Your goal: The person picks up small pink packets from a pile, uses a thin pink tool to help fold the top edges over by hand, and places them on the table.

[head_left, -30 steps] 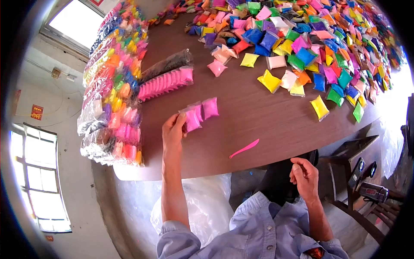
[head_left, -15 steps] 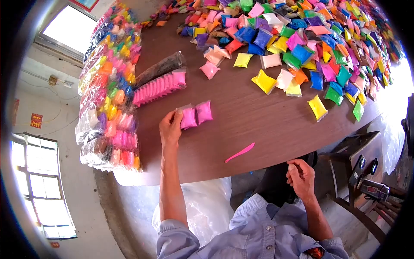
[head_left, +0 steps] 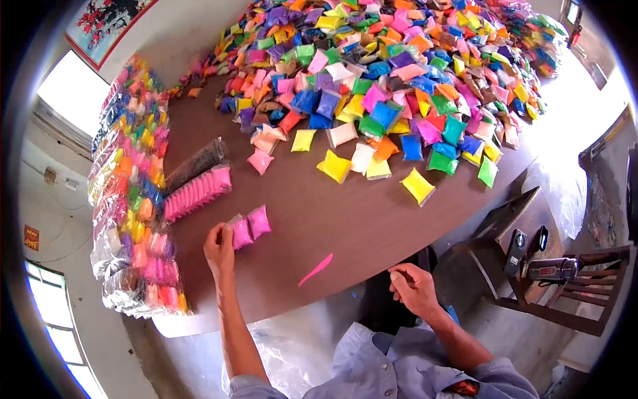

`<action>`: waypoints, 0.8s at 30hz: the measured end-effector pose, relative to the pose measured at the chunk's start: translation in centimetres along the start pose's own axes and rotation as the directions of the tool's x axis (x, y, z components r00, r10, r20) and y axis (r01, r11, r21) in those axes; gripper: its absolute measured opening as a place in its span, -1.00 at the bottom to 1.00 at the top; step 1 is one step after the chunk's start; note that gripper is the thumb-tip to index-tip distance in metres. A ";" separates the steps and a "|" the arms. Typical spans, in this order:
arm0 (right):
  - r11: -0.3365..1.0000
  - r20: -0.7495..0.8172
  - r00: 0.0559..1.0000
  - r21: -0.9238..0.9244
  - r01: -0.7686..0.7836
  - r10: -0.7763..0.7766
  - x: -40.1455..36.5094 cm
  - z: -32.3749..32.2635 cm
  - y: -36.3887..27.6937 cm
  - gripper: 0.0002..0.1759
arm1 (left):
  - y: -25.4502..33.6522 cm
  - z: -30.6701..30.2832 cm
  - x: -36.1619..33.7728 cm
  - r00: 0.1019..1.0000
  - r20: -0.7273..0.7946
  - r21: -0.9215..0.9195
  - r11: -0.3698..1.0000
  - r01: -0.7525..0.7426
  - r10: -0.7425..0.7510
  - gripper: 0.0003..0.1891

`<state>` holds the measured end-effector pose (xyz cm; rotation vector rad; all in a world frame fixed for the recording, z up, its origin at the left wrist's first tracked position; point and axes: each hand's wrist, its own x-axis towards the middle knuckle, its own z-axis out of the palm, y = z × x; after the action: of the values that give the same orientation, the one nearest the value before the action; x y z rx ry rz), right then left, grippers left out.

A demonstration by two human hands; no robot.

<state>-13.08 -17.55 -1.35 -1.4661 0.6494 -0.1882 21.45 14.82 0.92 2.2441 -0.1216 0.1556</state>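
At the left-hand side of the table, my left hand (head_left: 220,246) pinches the near end of a pink clay packet (head_left: 240,231). A second pink packet (head_left: 259,220) lies right beside it, edge to edge. Just beyond them rests a neat row of similar pink packets (head_left: 198,194), with a dark packaged bundle (head_left: 197,164) behind it. My right hand (head_left: 413,288) hovers at the front edge with fingers curled in and nothing visible in them. Between the hands, a pink plastic knife (head_left: 316,270) lies on the brown tabletop (head_left: 286,292).
A big heap of multicoloured packets (head_left: 372,80) covers the far side. Stacked bagged packets (head_left: 136,199) line the left edge. A single yellow packet (head_left: 417,187) lies at the heap's near side. To the right stands a wooden chair (head_left: 591,292) with a dark cylindrical object (head_left: 553,268).
The view has turned, so the table's contents appear further left and mostly lower. My left hand stays at the same packet, and my right hand remains curled by the table edge.
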 end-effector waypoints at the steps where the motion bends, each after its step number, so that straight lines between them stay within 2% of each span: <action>1: 1.000 0.002 1.000 -0.002 -0.003 0.003 0.0 0.1 0.1 -0.76 | 0.1 -0.1 -0.1 1.000 -0.005 -0.003 1.000 -0.009 0.009 -0.62; 4: 1.000 0.002 1.000 -0.008 0.011 -0.011 -0.1 -0.1 0.3 -0.75 | 0.8 0.0 -0.6 0.996 -0.081 0.008 0.999 -0.039 0.040 -0.62; 6: 0.999 0.007 1.000 -0.017 0.029 -0.029 -0.3 -0.2 0.3 -0.75 | 1.4 -0.4 -1.2 0.975 -0.188 0.028 0.993 -0.111 0.115 -0.65; 8: 0.998 -0.009 0.998 0.030 -0.061 0.061 -0.4 -0.2 0.2 -0.76 | 3.2 -0.9 -2.8 0.965 -0.208 0.058 0.987 -0.148 0.157 -0.67; 10: 0.993 -0.003 0.998 0.101 -0.056 0.057 -0.7 -0.4 0.1 -0.76 | 6.1 -0.9 -5.0 0.954 -0.224 0.086 0.979 -0.183 0.198 -0.68; 12: 0.981 0.019 0.998 0.181 -0.068 0.066 -1.1 -0.9 -1.5 -0.76 | 9.8 -0.3 -8.1 0.981 -0.070 0.018 0.984 -0.180 0.180 -0.70; 13: 0.983 0.018 0.998 0.175 -0.061 0.059 -0.8 -1.0 -2.4 -0.76 | 11.9 0.1 -9.3 0.971 -0.045 -0.045 0.971 -0.236 0.234 -0.63; 15: 0.877 -0.044 0.999 0.480 0.038 -0.019 -0.1 -1.1 -3.7 -0.74 | 15.7 1.4 -11.1 0.931 -0.037 -0.180 0.914 -0.363 0.362 -0.42; 16: 0.860 -0.008 1.000 0.510 0.019 -0.017 0.7 -1.8 -2.5 -0.64 | 17.4 2.2 -11.9 0.900 -0.055 -0.249 0.867 -0.432 0.432 -0.29; 17: 0.863 -0.009 1.000 0.505 0.025 -0.024 0.9 -1.9 -3.5 -0.64 | 19.9 2.8 -13.1 0.888 -0.055 -0.336 0.829 -0.446 0.456 -0.16; 18: 0.696 -0.016 1.000 0.718 0.011 0.000 1.1 -2.1 -5.3 -0.55 | 22.3 4.3 -14.7 0.875 -0.055 -0.424 0.782 -0.457 0.481 -0.03; 19: 0.478 -0.019 0.999 0.878 0.005 0.025 1.2 -2.3 -6.3 -0.46 | 24.4 8.3 -18.5 0.941 -0.070 -0.729 0.627 -0.274 0.331 -0.09; 20: 0.487 0.015 1.000 0.874 -0.002 -0.023 1.1 -2.7 -6.3 -0.16 | 20.3 11.8 -20.0 0.743 0.132 -0.486 0.696 -0.528 0.656 -0.02; 21: 0.492 -0.002 1.000 0.871 0.015 -0.027 0.9 -3.3 -6.6 -0.16 | 26.7 10.2 -20.1 0.551 0.346 -0.625 0.624 -0.469 0.760 -0.10; 23: 0.342 0.159 0.960 0.937 -0.073 -0.229 -0.4 -4.4 -7.6 -0.05 | 26.8 16.1 -25.5 0.371 0.321 -0.607 0.490 -0.625 0.871 -0.19; 24: 0.342 0.151 0.962 0.938 -0.066 -0.229 -1.2 -4.9 -8.4 -0.05 | 26.5 16.7 -25.1 0.366 0.321 -0.612 0.486 -0.623 0.873 -0.19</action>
<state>-14.35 -22.17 7.14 -0.3252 0.1306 -0.3730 -5.86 -13.91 6.95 1.5460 -1.4807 -0.1048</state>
